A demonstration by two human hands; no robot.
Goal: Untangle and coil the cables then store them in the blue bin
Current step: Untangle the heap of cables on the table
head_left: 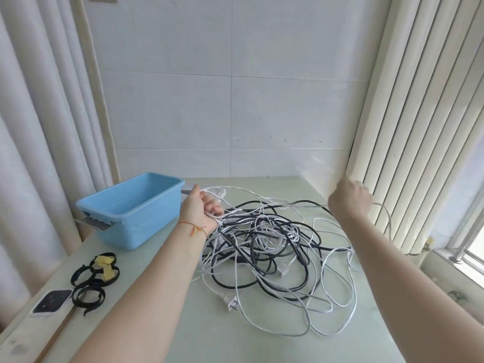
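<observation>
— How far along are the cables?

— Barely started, I'd judge. The blue bin (131,205) sits at the counter's (183,323) left rear and looks empty. The tangle of black and white cables (262,247) lies mid-counter, just right of the bin, still knotted.

— And the hands?

— The left hand (201,210) has its grip clenched round a few gathered loops of white cable (337,297). The right hand (349,200), blurred, seems to pinch a white strand drawn out toward the blinds.

— What remains?

— Nearly everything: separating, coiling, binding perhaps with the black straps (94,279) at left, then storing.
</observation>
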